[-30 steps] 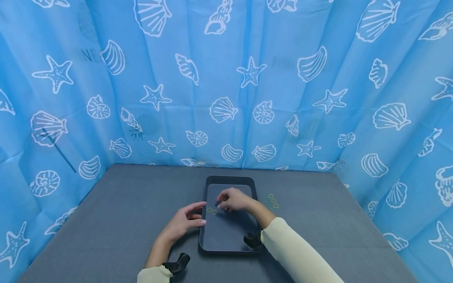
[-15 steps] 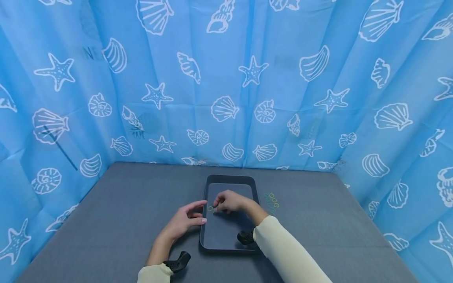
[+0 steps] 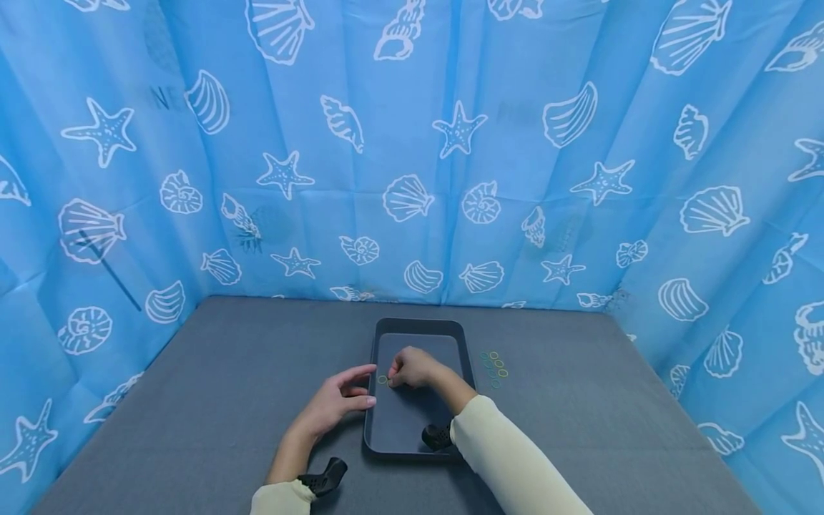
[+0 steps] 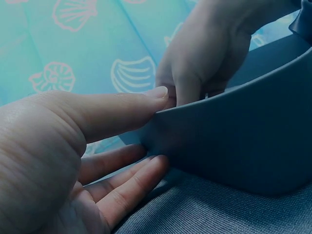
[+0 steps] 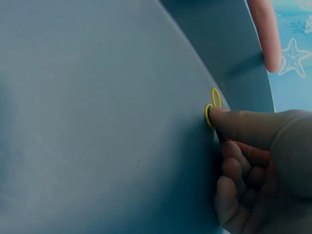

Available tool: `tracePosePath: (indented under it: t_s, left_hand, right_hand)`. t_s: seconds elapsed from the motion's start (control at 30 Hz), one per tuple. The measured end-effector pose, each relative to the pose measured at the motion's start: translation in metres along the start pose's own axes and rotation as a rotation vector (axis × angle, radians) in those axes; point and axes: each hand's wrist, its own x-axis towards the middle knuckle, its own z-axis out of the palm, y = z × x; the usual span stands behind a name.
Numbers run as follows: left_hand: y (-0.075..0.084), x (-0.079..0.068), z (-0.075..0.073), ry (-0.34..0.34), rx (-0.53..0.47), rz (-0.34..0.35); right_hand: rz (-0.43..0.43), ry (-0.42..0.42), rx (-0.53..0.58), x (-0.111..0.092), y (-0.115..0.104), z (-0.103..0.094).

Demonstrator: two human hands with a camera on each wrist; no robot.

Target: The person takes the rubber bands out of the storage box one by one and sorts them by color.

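Note:
My left hand (image 3: 331, 404) is at the left side of a dark grey tray (image 3: 418, 433). In the left wrist view its thumb reaches to the tray's rim (image 4: 234, 90), and the other fingers extend low along the outer wall. Inside the tray my right hand (image 3: 412, 368) is down at the floor, fingers curled. Its thumb and finger pinch a small yellow rubber band (image 5: 207, 119), partly hidden by the thumb tip. Another yellow rubber band (image 5: 217, 97) lies right beside it, near the tray's left wall.
Right of the tray, yellow rubber bands (image 3: 503, 373) and teal rubber bands (image 3: 495, 383) lie in short rows on the grey tabletop (image 3: 579, 415). A blue curtain (image 3: 412, 143) with white shells stands behind the table. Each wrist wears a black device.
My right hand has moved left and down across the tray to the nearer yellow rubber band, its fingers closing at it. My left hand has stayed at the tray's side.

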Motion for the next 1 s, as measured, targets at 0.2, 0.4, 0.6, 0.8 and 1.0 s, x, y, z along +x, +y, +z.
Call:
tracePosePath:
  t_s: [0.2, 0.4, 0.6, 0.8, 1.0]
  left_hand:
    - [0.005, 0.0, 0.002, 0.003, -0.003, -0.014]
    - [0.003, -0.001, 0.001, -0.003, -0.002, -0.014]
    - [0.0, 0.001, -0.001, -0.005, -0.006, -0.016]
    - [-0.001, 0.001, 0.0, -0.005, -0.003, -0.014]
    - [-0.001, 0.001, 0.0, -0.003, -0.001, 0.001]
  right_hand:
    - [0.024, 0.031, -0.042, -0.001, -0.004, 0.001]
    - [0.014, 0.014, -0.098, -0.002, -0.006, 0.001]
    - [-0.019, -0.049, -0.14, -0.007, -0.01, -0.002]
    - [-0.042, -0.083, -0.096, -0.006, -0.006, -0.004]
    - [-0.074, -0.076, -0.027, -0.006, 0.0, -0.006]
